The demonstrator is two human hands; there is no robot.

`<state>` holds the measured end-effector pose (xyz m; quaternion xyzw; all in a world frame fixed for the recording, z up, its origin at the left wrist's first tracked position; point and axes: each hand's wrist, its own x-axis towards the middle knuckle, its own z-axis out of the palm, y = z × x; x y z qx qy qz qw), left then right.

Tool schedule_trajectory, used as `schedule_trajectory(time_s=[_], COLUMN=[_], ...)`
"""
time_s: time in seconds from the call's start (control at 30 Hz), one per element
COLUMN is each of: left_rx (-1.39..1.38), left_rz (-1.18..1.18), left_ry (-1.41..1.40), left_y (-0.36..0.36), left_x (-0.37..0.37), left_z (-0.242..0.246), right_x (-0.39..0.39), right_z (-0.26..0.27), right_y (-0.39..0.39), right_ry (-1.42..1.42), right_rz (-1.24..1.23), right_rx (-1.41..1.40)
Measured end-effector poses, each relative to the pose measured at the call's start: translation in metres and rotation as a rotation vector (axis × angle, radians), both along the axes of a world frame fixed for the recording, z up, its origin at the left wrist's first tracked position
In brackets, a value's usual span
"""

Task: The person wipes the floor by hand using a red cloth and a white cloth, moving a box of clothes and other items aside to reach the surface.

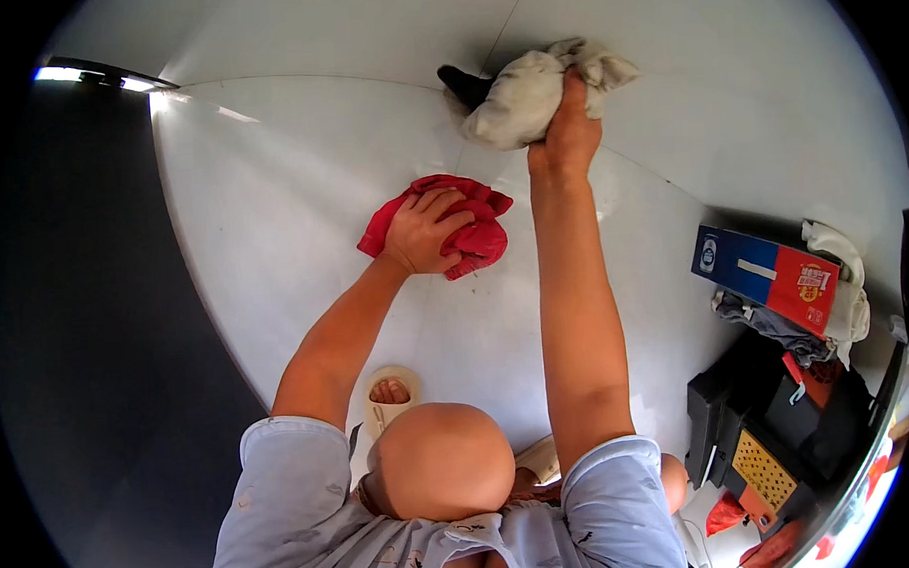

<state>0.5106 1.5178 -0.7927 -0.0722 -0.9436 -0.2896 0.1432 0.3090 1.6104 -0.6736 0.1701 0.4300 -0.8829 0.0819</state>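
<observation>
My left hand (pixel 426 229) lies with its fingers spread over a crumpled red cloth (pixel 487 238) on the pale floor. Farther forward, my right hand (pixel 573 129) grips a bunched off-white cloth (pixel 519 101). A black, rounded thing (pixel 464 86) sticks out at the left of that cloth; the rest of it is hidden, so I cannot tell what it is. The two cloths are apart.
A dark panel (pixel 102 296) runs along the left. At the right stand a blue and red box (pixel 766 273) bearing writing, a grey cloth (pixel 779 329) and black cases (pixel 718 410). My slippered foot (pixel 389 391) is on the floor near my bent knee.
</observation>
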Motion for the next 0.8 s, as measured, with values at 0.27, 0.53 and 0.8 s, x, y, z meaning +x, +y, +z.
schedule_trajectory(time_s=[0.27, 0.53, 0.8], left_rx=[0.016, 0.043, -0.02], left_rz=[0.006, -0.038, 0.017], left_ry=[0.001, 0.087, 0.01], left_y=[0.001, 0.003, -0.002], left_x=[0.003, -0.014, -0.007], left_z=[-0.001, 0.002, 0.002], right_x=[0.003, -0.001, -0.001], right_z=[-0.042, -0.033, -0.03], right_y=[-0.006, -0.005, 0.101], right_ry=[-0.105, 0.029, 0.056], right_rz=[0.103, 0.006, 0.108], right_rx=[-0.003, 0.053, 0.353])
